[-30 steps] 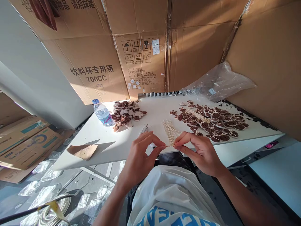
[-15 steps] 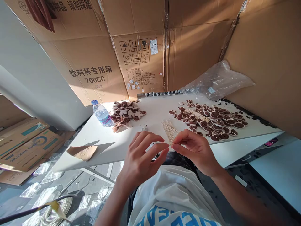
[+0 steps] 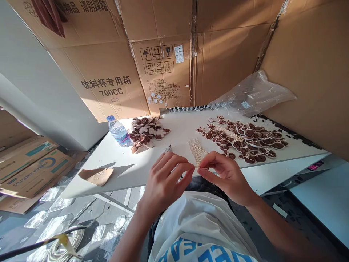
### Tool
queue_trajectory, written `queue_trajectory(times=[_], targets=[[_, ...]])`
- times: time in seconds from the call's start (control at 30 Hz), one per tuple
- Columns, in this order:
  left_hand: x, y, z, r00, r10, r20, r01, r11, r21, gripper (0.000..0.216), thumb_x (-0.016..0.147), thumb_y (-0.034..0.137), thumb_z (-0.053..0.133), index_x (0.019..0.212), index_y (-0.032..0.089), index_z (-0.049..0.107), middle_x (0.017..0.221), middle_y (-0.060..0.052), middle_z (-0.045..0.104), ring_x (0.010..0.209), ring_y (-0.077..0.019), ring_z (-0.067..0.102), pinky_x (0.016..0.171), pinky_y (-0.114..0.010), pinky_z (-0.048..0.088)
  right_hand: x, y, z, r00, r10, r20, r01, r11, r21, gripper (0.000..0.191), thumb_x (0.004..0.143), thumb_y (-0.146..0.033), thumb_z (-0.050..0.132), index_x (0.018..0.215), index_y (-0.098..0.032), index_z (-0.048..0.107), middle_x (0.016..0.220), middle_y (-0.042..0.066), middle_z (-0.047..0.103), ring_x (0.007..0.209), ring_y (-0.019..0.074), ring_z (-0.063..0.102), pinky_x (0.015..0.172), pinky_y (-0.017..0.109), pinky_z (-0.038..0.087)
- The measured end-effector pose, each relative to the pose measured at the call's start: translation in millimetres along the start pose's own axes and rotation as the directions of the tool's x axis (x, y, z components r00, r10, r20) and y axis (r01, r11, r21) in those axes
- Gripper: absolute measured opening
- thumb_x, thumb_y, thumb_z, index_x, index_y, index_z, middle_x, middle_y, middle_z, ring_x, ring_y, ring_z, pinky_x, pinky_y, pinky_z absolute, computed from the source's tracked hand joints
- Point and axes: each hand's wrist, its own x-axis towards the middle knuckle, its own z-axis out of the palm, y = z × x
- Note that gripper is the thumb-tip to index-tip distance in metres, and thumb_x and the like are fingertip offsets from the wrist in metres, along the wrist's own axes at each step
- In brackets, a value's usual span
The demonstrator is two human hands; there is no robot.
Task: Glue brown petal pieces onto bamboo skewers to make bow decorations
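My left hand (image 3: 170, 176) and my right hand (image 3: 225, 174) meet at the table's front edge, thumbs and fingertips pinched close together. A thin cream cord (image 3: 196, 167) shows between the fingertips; most of it is hidden by the fingers. Just behind them lies a loose bundle of cream cords (image 3: 196, 150). To the right spreads a heap of brown padded pieces with cream cord bows (image 3: 249, 138). On the left is a pile of brown and whitish padded pieces (image 3: 147, 131). A slim pointed tool (image 3: 167, 148), partly hidden, lies beyond my left hand.
A water bottle (image 3: 120, 133) stands by the left pile. A torn cardboard piece (image 3: 96, 177) lies at the white table's (image 3: 177, 127) front left. Tall cardboard (image 3: 163, 72) walls the back, and a clear plastic bag (image 3: 253, 92) rests at the right rear. Coiled cable (image 3: 67, 243) is on the floor.
The fingers of my left hand have closed into a pinch near the right fingertips. My right hand has barely moved, and the piles look the same.
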Motion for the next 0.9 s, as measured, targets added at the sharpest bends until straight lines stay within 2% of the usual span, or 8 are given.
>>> queue_trajectory(times=[0.17,0.27,0.43,0.63,0.73,0.9], targets=[[-0.8,-0.7,1.8,0.999,-0.004,0.036,0.005,1.000,-0.013,0.016,0.098,0.009,0.077,0.105,0.019,0.068,0.093,-0.005,0.076,0.084,-0.0202,0.067,0.074,-0.035,0.054,1.8,1.3,0.1,0.990,-0.141,0.032,0.144,0.967,-0.212,0.024,0.102,-0.033,0.080,0.125,-0.032,0.073,0.116,0.003,0.074,0.102,0.0190,0.071,0.092,0.032,0.061],[-0.8,-0.2,2.1,0.999,0.010,0.046,-0.010,1.000,0.003,0.015,0.099,0.009,0.076,0.105,0.019,0.067,0.093,-0.005,0.076,0.082,-0.0189,0.065,0.073,-0.034,0.052,3.1,2.2,0.7,0.979,-0.192,0.069,0.203,0.948,-0.244,0.015,0.105,-0.028,0.076,0.119,-0.030,0.078,0.107,0.003,0.079,0.096,0.0186,0.074,0.088,0.031,0.062],[-2.1,-0.1,3.9,0.997,0.024,0.070,-0.027,0.999,0.043,0.014,0.100,0.009,0.074,0.105,0.018,0.066,0.093,-0.004,0.076,0.082,-0.0178,0.063,0.073,-0.034,0.050,2.8,1.7,2.1,0.959,-0.279,0.038,0.277,0.911,-0.306,0.010,0.104,-0.019,0.074,0.110,-0.026,0.079,0.097,0.001,0.081,0.087,0.0173,0.076,0.080,0.029,0.062],[-5.1,-0.6,6.1,0.991,0.072,0.114,-0.093,0.978,0.187,0.012,0.100,0.007,0.072,0.104,0.017,0.066,0.095,-0.006,0.075,0.081,-0.0197,0.061,0.071,-0.035,0.048,4.0,0.4,7.1,0.902,-0.430,0.045,0.390,0.765,-0.513,0.015,0.103,-0.010,0.069,0.108,-0.021,0.077,0.086,0.002,0.076,0.075,0.0162,0.071,0.071,0.029,0.058],[-5.7,-0.9,6.9,0.986,0.108,0.125,-0.136,0.962,0.237,0.009,0.102,0.008,0.070,0.102,0.016,0.066,0.095,-0.007,0.075,0.081,-0.0203,0.062,0.071,-0.035,0.049,4.7,0.7,8.9,0.885,-0.462,0.059,0.408,0.707,-0.577,0.017,0.102,-0.007,0.068,0.109,-0.020,0.076,0.084,0.003,0.075,0.073,0.0165,0.070,0.069,0.029,0.059],[-5.2,-0.4,7.2,0.981,0.150,0.122,-0.179,0.945,0.273,0.009,0.103,0.005,0.066,0.101,0.014,0.066,0.093,-0.008,0.076,0.079,-0.0206,0.065,0.072,-0.036,0.052,4.3,0.4,9.7,0.887,-0.460,0.049,0.390,0.686,-0.614,0.014,0.103,-0.009,0.068,0.107,-0.020,0.075,0.081,0.003,0.074,0.070,0.0159,0.069,0.068,0.029,0.058]])
